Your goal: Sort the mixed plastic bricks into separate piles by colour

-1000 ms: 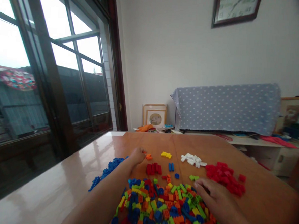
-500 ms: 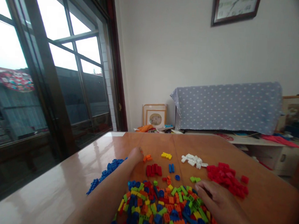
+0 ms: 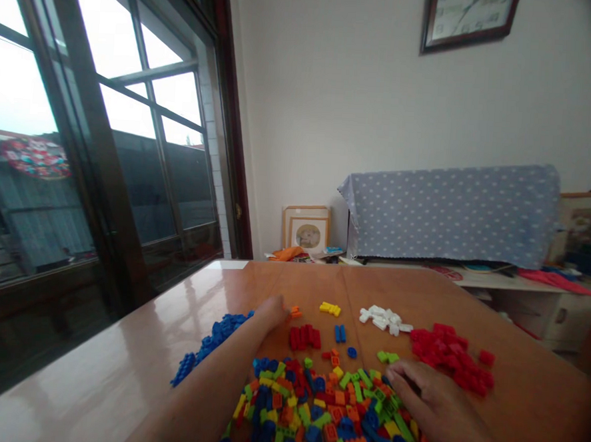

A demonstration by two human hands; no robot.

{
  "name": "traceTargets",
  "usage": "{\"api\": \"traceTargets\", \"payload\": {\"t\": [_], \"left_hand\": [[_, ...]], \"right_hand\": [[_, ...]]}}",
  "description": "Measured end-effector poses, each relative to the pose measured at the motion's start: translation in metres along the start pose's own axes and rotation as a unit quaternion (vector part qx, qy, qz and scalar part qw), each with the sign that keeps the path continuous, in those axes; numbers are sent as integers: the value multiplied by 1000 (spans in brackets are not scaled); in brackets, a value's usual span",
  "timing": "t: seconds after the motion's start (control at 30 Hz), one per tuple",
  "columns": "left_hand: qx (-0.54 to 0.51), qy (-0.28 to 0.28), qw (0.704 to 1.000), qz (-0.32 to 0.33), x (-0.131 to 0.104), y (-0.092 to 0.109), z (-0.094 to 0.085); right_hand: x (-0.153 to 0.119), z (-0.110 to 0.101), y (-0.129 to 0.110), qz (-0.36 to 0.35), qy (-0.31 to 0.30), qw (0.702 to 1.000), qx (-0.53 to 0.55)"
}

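Note:
My left hand (image 3: 272, 313) reaches to the far left side of the table, its bunched fingers touching or right beside some orange bricks (image 3: 296, 312). The fingertips are mostly hidden behind the hand. At the right edge of a mixed heap of toy bricks (image 3: 314, 409) is my right hand (image 3: 420, 389), thumb and forefinger curled together. Whatever they hold, if anything, cannot be made out. Lime-green bricks (image 3: 388, 357) lie just beyond its fingertips. Red bricks (image 3: 305, 337), a pair of blue bricks (image 3: 339, 334) and a round blue piece (image 3: 352, 352) lie between the hands.
Blue bricks (image 3: 213, 339) form a group left of my left forearm. Yellow bricks (image 3: 330, 308), white pieces (image 3: 384, 319) and a pile of red bricks (image 3: 450, 354) lie further over the wooden table (image 3: 322, 279). A cloth-covered object (image 3: 451, 210) stands beyond.
My left hand has shifted slightly right and toward me, now covering part of the orange bricks. My right hand has barely moved.

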State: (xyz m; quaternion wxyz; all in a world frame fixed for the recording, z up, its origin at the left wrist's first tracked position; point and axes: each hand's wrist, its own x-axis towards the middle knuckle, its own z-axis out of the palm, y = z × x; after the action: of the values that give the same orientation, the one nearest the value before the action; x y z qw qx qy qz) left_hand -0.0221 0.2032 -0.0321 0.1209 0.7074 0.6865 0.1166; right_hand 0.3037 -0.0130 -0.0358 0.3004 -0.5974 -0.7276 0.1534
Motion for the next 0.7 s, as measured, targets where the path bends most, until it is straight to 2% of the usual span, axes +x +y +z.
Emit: {"api": "traceTargets", "payload": {"t": [0.17, 0.47, 0.7], "left_hand": [[27, 10, 999, -16, 4, -3, -1], [15, -15, 998, 56, 3, 3, 2], [12, 3, 999, 36, 0, 8, -5]], "right_hand": [[0, -1, 0, 7, -8, 1000, 0], [0, -4, -5, 5, -10, 1000, 7], [0, -3, -4, 7, -6, 1000, 3]]}}
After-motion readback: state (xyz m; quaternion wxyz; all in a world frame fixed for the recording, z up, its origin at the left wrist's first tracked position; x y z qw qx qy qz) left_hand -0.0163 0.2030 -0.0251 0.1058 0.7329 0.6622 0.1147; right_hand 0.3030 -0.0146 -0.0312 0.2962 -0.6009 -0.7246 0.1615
